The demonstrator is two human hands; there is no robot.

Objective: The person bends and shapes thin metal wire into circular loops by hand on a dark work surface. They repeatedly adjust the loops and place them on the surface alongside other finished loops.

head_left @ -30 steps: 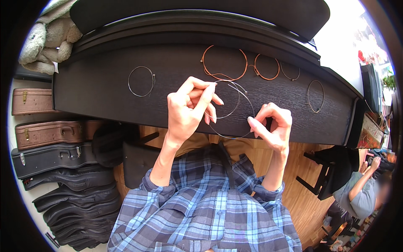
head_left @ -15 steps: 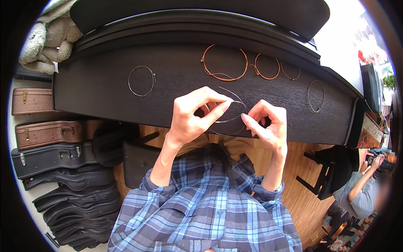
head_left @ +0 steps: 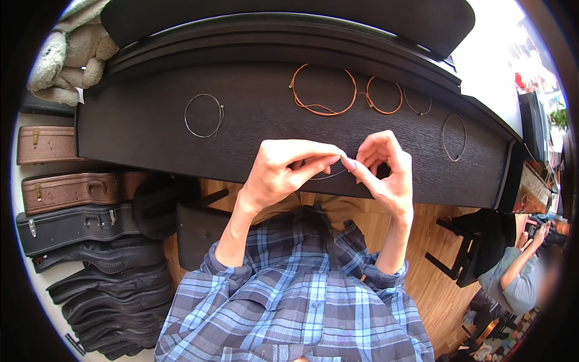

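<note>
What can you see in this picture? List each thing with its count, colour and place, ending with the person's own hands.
piano lid: one, black, across the middle
coiled strings: five lying on the lid; grey at left, two copper at centre, two thin dark ones at right
thin string: one, silvery, pinched between both hands
instrument cases: several, brown and black, on the floor at left
plush toy: one, grey, top left
left hand: pinching the string
right hand: pinching the string

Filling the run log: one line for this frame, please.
left hand: pinching thin wire | right hand: pinching same wire | surface: closed dark piano lid | nearby: coiled strings
</note>
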